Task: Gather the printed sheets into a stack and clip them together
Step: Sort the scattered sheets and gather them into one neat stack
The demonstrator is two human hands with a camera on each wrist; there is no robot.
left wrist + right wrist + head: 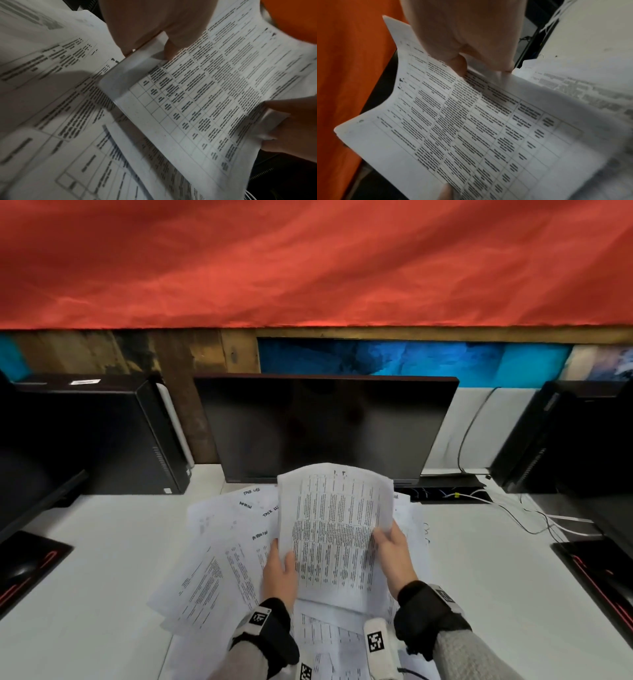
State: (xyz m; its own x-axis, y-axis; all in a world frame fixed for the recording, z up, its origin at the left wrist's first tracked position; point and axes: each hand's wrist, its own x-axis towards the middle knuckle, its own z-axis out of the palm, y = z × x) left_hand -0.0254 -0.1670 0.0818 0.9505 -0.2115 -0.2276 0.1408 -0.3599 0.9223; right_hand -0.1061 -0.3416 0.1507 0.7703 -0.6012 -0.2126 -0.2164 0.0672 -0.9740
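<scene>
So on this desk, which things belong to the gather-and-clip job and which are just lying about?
Belongs to the job:
- held sheets, gripped by the left hand and right hand
- loose sheets spread on the desk
No clip is visible.

Just lying about:
- monitor
- computer tower
- cables
- mouse pad

Two hands [281, 573] [394, 556], one held bundle of sheets [335, 529], many loose sheets [222, 559], two monitors [325, 426], two computer towers [102, 436].

Handwritten "TASK" on a loose sheet [239, 508], printed tables illegible
</scene>
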